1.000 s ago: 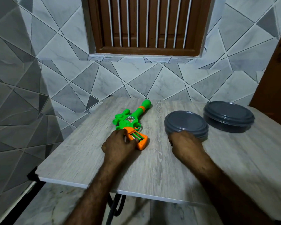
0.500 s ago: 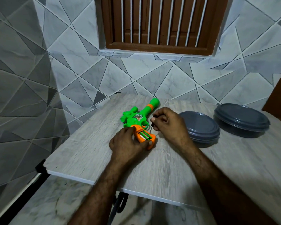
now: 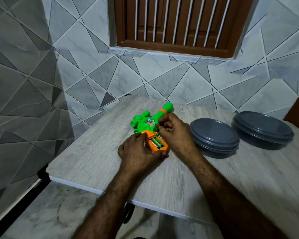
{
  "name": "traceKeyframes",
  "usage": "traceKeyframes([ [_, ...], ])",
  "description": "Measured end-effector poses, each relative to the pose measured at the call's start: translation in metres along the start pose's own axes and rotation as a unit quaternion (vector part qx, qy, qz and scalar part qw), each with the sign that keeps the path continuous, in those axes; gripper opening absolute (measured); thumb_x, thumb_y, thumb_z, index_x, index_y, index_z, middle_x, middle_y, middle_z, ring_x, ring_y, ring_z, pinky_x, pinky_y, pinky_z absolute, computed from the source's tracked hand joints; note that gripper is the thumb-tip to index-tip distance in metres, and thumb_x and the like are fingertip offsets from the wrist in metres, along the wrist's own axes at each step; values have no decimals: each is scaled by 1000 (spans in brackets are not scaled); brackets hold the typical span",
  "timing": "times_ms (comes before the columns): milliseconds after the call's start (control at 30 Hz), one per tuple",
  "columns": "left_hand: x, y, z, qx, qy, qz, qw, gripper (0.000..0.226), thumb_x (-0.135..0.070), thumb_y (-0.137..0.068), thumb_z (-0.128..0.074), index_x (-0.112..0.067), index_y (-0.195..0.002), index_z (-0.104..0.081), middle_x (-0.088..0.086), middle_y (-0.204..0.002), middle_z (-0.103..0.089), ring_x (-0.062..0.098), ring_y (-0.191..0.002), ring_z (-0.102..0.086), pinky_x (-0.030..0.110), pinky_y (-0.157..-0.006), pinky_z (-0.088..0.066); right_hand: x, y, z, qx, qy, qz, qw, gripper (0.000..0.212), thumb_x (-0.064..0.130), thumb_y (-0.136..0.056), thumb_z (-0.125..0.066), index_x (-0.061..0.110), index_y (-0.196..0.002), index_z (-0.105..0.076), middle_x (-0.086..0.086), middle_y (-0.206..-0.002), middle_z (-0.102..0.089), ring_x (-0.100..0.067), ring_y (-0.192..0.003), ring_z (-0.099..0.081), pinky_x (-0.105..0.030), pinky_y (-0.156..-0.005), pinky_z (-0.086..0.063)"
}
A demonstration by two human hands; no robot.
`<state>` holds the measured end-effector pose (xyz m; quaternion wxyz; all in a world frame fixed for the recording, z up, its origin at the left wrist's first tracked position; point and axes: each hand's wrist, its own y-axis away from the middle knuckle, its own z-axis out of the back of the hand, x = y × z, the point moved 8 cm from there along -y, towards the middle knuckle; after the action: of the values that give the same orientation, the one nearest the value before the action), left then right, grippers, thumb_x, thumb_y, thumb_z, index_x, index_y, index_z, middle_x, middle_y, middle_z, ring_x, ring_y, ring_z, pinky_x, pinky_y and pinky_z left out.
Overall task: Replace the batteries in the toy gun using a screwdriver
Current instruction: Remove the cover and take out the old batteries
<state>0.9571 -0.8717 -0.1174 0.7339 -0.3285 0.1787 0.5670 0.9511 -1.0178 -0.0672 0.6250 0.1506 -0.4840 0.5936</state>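
A green and orange toy gun (image 3: 146, 124) lies on the wooden table (image 3: 93, 152), barrel pointing away from me. Its orange grip (image 3: 155, 144) has the battery compartment uncovered, with batteries showing inside. My left hand (image 3: 136, 152) grips the orange handle from the near left and pins it to the table. My right hand (image 3: 174, 133) is closed around a small dark screwdriver (image 3: 160, 125), whose tip points down at the top of the compartment. Most of the tool is hidden in my fingers.
Two dark grey lidded round containers stand on the right of the table, one (image 3: 214, 137) close to my right wrist, the other (image 3: 262, 130) farther right. Tiled walls rise behind and to the left. The table's front edge (image 3: 110, 192) is near my forearms.
My right hand came from the near grey container over to the gun, holding the screwdriver, and now sits at the battery compartment. The left hand has kept its hold on the grip.
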Motion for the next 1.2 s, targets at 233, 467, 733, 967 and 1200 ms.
traceKeyframes([
  [233, 0, -1, 2, 4, 1, 4, 1000, 102, -74, -50, -53, -28, -141, -45, -4, -148, -43, 18, -137, -36, 42, -110, -24, -2, 1, -3, 36, -19, 32, 999, 21, 6, -81, -61, 22, -95, -63, 1, -93, -75, -12, -90, -72, -41, -90, -57],
  [467, 2, -1, -2, 16, 16, -1, 1000, 101, -73, -52, -54, -32, -143, -42, -7, -157, -30, 10, -144, -24, 46, -115, -18, -5, 0, -4, 48, -19, 51, 997, 30, 3, -86, -63, 32, -90, -60, 3, -96, -74, -9, -99, -69, -43, -92, -56],
  [733, 2, -1, -3, 22, 16, 0, 1000, 102, -73, -53, -55, -31, -145, -40, -7, -157, -31, 10, -144, -24, 49, -117, -15, -6, 0, -4, 44, -39, 47, 997, 29, 3, -88, -60, 32, -90, -60, 4, -98, -73, -9, -101, -69, -44, -91, -57],
  [967, 1, -2, -3, 28, 13, -1, 1000, 102, -74, -53, -53, -30, -145, -40, -7, -156, -32, 9, -144, -25, 50, -116, -16, -4, 3, -2, 31, -32, 54, 998, 29, 2, -88, -61, 31, -91, -59, 4, -95, -74, -7, -96, -69, -42, -91, -57],
  [1200, 1, -2, -3, 27, 16, -1, 999, 102, -74, -54, -54, -30, -145, -40, -6, -156, -32, 10, -144, -26, 50, -116, -16, -6, 4, -4, 39, -11, 51, 998, 28, 4, -90, -60, 31, -92, -58, 2, -98, -73, -9, -100, -68, -42, -90, -57],
])
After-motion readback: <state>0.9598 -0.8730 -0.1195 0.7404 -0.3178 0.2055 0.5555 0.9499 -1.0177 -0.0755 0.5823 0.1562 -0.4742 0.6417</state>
